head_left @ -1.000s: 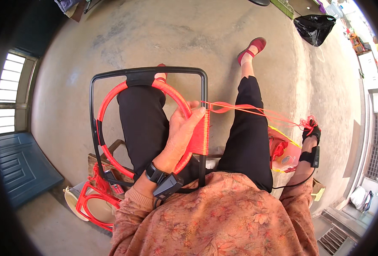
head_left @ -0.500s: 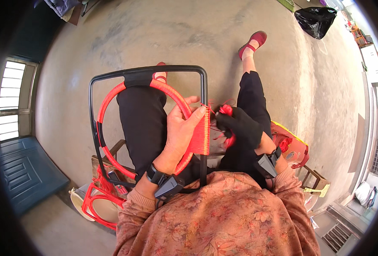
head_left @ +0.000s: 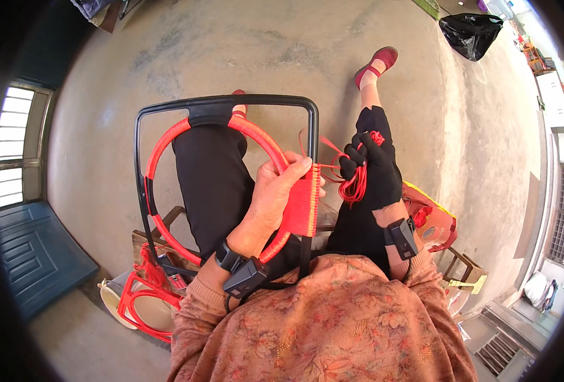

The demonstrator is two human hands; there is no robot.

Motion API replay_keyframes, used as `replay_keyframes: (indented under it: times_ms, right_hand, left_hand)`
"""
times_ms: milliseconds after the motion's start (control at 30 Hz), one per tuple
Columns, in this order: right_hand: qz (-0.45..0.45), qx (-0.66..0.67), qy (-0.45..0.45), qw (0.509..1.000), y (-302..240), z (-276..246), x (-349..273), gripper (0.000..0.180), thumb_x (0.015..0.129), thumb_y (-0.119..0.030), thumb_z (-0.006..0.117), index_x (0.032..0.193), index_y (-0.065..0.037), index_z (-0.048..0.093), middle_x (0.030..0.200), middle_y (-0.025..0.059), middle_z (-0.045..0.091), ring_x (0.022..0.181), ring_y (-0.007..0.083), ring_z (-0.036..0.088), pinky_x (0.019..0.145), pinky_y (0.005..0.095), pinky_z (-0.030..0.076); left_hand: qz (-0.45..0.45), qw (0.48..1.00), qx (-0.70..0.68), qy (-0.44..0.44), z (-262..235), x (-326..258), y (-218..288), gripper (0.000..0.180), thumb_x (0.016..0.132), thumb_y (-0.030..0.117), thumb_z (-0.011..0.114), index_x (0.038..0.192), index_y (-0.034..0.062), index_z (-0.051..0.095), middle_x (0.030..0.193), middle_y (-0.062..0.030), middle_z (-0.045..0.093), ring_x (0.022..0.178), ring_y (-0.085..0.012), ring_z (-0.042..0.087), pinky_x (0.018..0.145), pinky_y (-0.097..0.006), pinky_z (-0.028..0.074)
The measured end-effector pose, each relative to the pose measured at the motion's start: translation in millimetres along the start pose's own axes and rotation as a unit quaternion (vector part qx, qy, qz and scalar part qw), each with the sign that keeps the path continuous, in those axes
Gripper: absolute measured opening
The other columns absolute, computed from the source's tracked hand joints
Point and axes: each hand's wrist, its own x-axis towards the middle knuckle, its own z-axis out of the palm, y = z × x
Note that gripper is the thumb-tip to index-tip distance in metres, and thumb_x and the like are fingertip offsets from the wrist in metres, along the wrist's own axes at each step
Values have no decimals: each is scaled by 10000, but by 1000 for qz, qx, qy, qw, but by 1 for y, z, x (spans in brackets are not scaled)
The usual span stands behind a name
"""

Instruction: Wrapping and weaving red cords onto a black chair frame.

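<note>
A black rounded-square frame (head_left: 255,100) rests over my left thigh. Inside it is a ring (head_left: 155,149) mostly wrapped in red cord, with black stretches at top and left. A flat red woven cord band (head_left: 302,207) spans from the ring to the frame's right bar. My bare left hand (head_left: 272,191) pinches the top of this band, thumb on the near face and fingers behind. Right of the frame, my black-gloved right hand (head_left: 377,169) is closed around a looped bundle of red cord (head_left: 354,184). A strand runs from the bundle to the band's upper edge.
Beside my right leg sits a red bag (head_left: 438,223) with red cord in it. At lower left are a red frame-like piece (head_left: 132,305) and a pale round container (head_left: 111,296). A black plastic bag (head_left: 472,35) lies far right on the floor.
My right hand has moved right and a little up with the cord bundle, turning so its loops hang in view. The strand now stretches toward the band. My left hand keeps its grip.
</note>
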Motion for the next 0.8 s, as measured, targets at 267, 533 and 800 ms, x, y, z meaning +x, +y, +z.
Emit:
replay_keyframes:
  times_ms: [267, 533, 800]
  right_hand:
    - [-59, -413, 183, 890, -36, -15, 4, 176, 881, -197, 633, 926, -27, 629, 761, 16, 623, 599, 81, 549, 530, 241, 427]
    - [53, -431, 61, 899, 9, 41, 0, 188, 840, -212, 663, 866, -27, 641, 719, 16, 609, 592, 72, 529, 538, 240, 423]
    - [54, -466, 67, 881, 20, 35, -6, 181, 850, -207, 642, 848, -26, 637, 682, 14, 602, 596, 77, 536, 550, 240, 431]
  left_hand:
    - [39, 998, 45, 32, 2, 2, 0, 85, 911, 129, 604, 892, 53, 570, 771, -92, 649, 685, -183, 665, 611, -317, 571]
    - [11, 998, 52, 43, 1, -1, -5, 80, 903, 90, 585, 843, 38, 572, 754, -104, 648, 661, -193, 662, 608, -317, 561]
    - [27, 994, 90, 49, -7, -3, -16, 86, 910, 89, 587, 848, 32, 571, 757, -101, 645, 640, -173, 648, 588, -276, 536]
